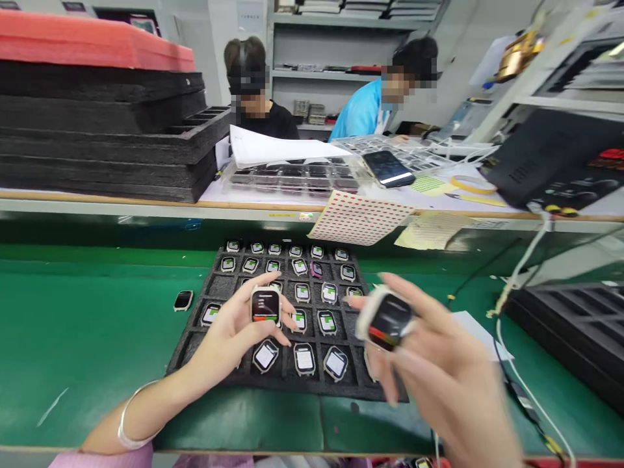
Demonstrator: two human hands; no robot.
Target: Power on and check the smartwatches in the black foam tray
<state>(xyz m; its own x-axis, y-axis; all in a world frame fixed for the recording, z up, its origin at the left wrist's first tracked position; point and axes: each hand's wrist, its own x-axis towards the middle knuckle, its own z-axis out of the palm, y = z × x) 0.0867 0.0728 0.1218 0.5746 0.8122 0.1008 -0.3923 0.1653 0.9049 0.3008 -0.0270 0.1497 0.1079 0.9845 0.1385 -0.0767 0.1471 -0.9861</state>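
My left hand [244, 328] is closed round a smartwatch [266, 304] without a strap, its lit dark screen facing me. Another strapless smartwatch [390, 320], with a red and orange band low on its screen, is gripped in my right hand [433, 351], which is blurred. Both hands hover over a black foam tray [312, 383] divided into square pockets. Several watch cases lie in the pockets, many with white and green screens, such as the watch [305, 359] in the front row. My hands hide part of the tray.
A single watch [184, 300] lies on the green mat [88, 338] left of the tray. Foam trays [97, 130] are stacked on the shelf; a phone [387, 168] lies there too. Cables [517, 279] hang at right beside another black tray [575, 338]. Two people sit opposite.
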